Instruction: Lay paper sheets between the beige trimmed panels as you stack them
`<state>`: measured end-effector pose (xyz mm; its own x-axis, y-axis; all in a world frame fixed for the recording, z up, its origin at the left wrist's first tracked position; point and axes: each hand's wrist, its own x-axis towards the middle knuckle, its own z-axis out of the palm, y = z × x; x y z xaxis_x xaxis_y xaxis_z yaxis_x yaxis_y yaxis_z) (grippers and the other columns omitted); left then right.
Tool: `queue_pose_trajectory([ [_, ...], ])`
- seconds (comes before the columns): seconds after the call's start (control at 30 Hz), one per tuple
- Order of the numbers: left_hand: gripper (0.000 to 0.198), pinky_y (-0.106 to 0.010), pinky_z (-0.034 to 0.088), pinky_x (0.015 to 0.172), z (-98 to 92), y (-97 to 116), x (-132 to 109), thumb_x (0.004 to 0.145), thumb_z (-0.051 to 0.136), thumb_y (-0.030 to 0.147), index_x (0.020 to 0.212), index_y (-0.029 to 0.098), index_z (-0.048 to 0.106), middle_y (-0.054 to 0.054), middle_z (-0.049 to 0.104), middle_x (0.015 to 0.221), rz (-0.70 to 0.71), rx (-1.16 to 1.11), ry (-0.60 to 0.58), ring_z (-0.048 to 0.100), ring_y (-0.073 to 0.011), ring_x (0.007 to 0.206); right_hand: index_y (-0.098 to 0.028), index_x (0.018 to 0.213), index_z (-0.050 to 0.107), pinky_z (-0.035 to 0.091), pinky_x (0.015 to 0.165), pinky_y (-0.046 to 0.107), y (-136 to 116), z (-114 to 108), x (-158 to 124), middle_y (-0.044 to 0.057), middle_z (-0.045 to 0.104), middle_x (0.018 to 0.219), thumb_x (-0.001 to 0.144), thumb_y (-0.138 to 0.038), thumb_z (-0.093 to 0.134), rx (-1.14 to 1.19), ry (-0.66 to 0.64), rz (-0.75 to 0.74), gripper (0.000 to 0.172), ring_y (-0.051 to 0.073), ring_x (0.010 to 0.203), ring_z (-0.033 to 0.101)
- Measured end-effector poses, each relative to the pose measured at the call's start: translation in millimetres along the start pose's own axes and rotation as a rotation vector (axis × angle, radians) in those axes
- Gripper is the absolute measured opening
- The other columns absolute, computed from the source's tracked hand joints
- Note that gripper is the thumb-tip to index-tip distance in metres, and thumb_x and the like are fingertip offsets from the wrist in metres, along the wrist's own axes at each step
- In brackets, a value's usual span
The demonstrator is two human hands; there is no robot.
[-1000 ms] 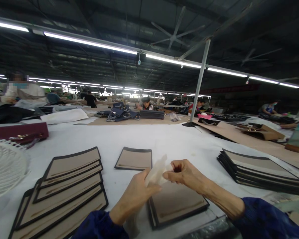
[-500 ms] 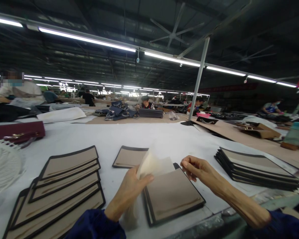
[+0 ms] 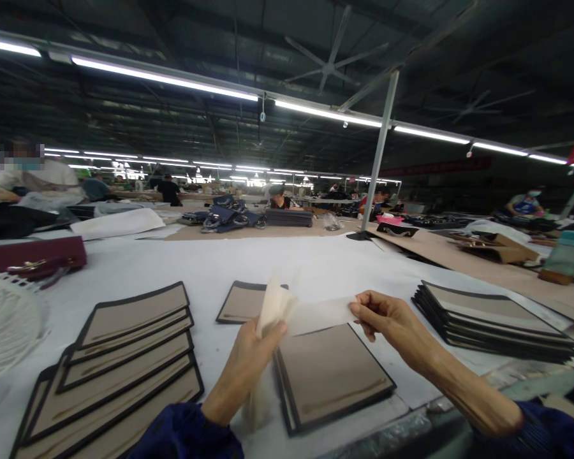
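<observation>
- Where the white table spreads before me, a stack of dark-edged panels lies low between my left hand and my right hand.
- My left hand grasps a cream bundle.
- A translucent strip spans from it to my right hand, pinched there.

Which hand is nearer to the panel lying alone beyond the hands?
Left. The left hand is just on the near side of the panel, holding pale sheets; the right hand is farther off, to the panel's right, pinching the end of a translucent sheet.
</observation>
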<state>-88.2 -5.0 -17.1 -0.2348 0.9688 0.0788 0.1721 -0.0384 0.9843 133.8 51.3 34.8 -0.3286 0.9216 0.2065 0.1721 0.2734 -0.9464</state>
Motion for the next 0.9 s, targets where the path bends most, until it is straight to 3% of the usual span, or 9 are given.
queue_pose_trajectory([
  [0.1,0.035,-0.019,0.023,0.039,-0.5,-0.4,0.2,0.074,0.056,0.050,0.068,0.016,0.047,0.005,0.045,0.052,-0.039,-0.100,0.062,0.033,-0.0041,0.039,-0.018,0.068,0.052,0.034,0.048,0.024,5.1,-7.0,-2.4,-0.005,0.045,0.054,0.066,-0.053,0.068,-0.011,0.005,0.033,0.039,0.009,0.047,0.041],
  [0.2,0.035,-0.019,0.019,0.038,-1.4,-0.6,0.9,0.066,0.064,0.048,0.072,0.016,0.049,0.007,0.043,0.049,-0.067,-0.164,0.042,0.030,-0.0031,0.037,-0.018,0.068,0.052,0.032,0.047,0.024,13.2,-11.2,-4.5,-0.004,0.045,0.054,0.066,-0.053,0.068,-0.011,-0.009,0.049,0.039,0.009,0.048,0.040],
  [0.37,0.025,-0.020,0.023,0.041,-1.9,2.7,1.0,0.065,0.063,0.037,0.064,0.016,0.049,0.008,0.041,0.045,-0.072,-0.006,0.040,0.031,-0.0048,0.039,-0.017,0.070,0.052,0.031,0.048,0.024,25.9,-19.7,-7.4,-0.004,0.046,0.057,0.070,-0.051,0.066,-0.019,-0.039,0.066,0.037,0.009,0.049,0.040],
  [0.67,0.020,-0.022,0.021,0.043,3.3,-8.4,-1.1,0.068,0.057,0.029,0.057,0.016,0.047,0.005,0.041,0.048,-0.043,0.202,-0.305,0.034,-0.0074,0.045,-0.019,0.072,0.049,0.038,0.051,0.026,56.6,-42.5,-21.4,-0.002,0.050,0.057,0.074,-0.055,0.059,-0.165,-0.072,0.130,0.038,0.012,0.052,0.048],
  [0.9,0.009,-0.021,0.023,0.040,7.8,-8.1,-8.5,0.065,0.055,0.020,0.060,0.017,0.049,0.006,0.043,0.049,-0.028,0.164,-0.475,0.035,-0.0075,0.044,-0.019,0.079,0.051,0.034,0.049,0.026,83.3,-38.7,-36.1,-0.005,0.046,0.056,0.068,-0.052,0.064,-0.094,0.034,0.131,0.036,0.011,0.049,0.043],
])
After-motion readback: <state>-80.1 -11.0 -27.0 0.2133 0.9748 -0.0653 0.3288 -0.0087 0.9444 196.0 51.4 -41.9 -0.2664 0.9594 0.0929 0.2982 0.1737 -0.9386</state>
